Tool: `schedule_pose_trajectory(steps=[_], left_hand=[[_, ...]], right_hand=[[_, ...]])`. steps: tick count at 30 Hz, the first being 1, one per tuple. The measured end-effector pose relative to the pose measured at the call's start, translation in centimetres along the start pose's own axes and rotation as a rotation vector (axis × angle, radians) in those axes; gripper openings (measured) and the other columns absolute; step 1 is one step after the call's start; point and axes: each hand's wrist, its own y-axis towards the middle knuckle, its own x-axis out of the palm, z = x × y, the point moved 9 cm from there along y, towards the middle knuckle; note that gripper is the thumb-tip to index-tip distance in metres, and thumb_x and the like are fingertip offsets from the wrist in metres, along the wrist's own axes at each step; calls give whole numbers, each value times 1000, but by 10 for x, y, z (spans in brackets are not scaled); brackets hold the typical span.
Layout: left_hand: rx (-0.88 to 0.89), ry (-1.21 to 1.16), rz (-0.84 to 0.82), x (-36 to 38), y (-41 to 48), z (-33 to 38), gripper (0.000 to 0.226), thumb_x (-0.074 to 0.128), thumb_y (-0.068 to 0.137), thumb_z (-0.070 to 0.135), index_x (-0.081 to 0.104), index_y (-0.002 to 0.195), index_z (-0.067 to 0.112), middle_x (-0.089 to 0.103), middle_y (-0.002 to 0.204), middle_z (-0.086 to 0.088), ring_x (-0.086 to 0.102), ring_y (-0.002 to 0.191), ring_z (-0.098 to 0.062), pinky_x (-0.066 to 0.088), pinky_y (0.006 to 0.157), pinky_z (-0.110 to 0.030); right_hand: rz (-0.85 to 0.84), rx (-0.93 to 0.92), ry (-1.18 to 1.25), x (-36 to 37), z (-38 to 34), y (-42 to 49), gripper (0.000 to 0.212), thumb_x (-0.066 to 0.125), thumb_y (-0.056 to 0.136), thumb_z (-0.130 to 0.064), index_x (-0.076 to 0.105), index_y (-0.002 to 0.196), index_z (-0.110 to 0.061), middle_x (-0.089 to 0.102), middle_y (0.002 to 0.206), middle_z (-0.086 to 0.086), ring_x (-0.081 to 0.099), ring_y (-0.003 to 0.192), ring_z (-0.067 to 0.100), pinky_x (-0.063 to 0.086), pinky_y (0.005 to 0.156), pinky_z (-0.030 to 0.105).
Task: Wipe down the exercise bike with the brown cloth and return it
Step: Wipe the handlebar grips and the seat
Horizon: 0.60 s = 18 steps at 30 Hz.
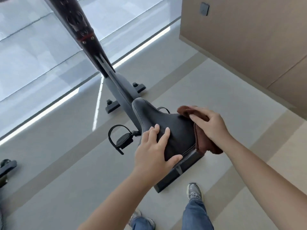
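Observation:
The exercise bike (116, 83) stands below me, its black saddle (176, 130) in the middle of the head view. My left hand (154, 150) lies flat on the saddle's left rear, fingers straight, thumb at the back edge. My right hand (211, 125) presses the brown cloth (204, 145) against the saddle's right side, fingers nearly straight over it. The cloth bunches ahead of my fingers and hangs down past the saddle's rear corner. A strapped pedal (123, 140) sticks out to the left under the saddle.
The bike's rear base bar (172, 178) lies by my shoes (195, 191) on the pale floor. Its front stabiliser feet (113, 106) sit near a long window. A beige wall (249, 39) runs on the right. Part of another machine (6, 166) shows at the left edge.

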Motion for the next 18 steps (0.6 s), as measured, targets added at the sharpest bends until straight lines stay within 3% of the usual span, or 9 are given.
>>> schedule_pose_trajectory(steps=[3, 6, 9, 12, 15, 18], left_hand=[[113, 81, 10, -2, 1, -1, 81, 48, 74, 68, 31, 141, 26, 34, 144, -8, 27, 125, -24, 38, 96, -36], [229, 106, -4, -5, 5, -4, 81, 45, 76, 69, 30, 141, 25, 36, 141, -10, 30, 122, -25, 39, 94, -36], [346, 149, -38, -6, 12, -8, 81, 41, 76, 72, 27, 142, 27, 36, 139, -6, 28, 121, -22, 38, 92, -33], [435, 193, -48, -9, 14, -10, 83, 35, 76, 75, 27, 142, 26, 38, 136, -4, 29, 120, -20, 39, 91, -32], [511, 214, -71, -9, 14, -10, 82, 34, 75, 75, 28, 142, 27, 39, 134, -3, 30, 119, -20, 40, 88, -31], [594, 210, -82, -14, 17, -14, 80, 32, 75, 75, 31, 140, 29, 40, 136, -2, 31, 119, -19, 39, 89, -29]], right_hand=[[28, 39, -134, 5, -7, -4, 30, 61, 85, -23, 63, 112, -35, 59, 114, -7, 53, 109, 8, 35, 94, 16], [338, 66, -183, 5, -12, -46, 34, 61, 85, -26, 60, 117, -34, 50, 108, -10, 51, 105, 8, 34, 90, 15], [625, 62, -213, 20, -14, -94, 40, 64, 83, -22, 58, 121, -30, 50, 118, -3, 50, 109, 10, 35, 94, 18], [812, 96, -103, 45, -10, -131, 45, 66, 82, -19, 56, 124, -28, 46, 123, -4, 44, 113, 2, 27, 94, 2], [883, 115, -18, 50, -8, -137, 42, 65, 83, -16, 58, 123, -24, 48, 120, -5, 47, 113, 2, 25, 91, -4], [842, 159, -4, 25, -10, -112, 35, 62, 85, -17, 60, 119, -22, 53, 119, -2, 51, 111, 7, 29, 88, -3]])
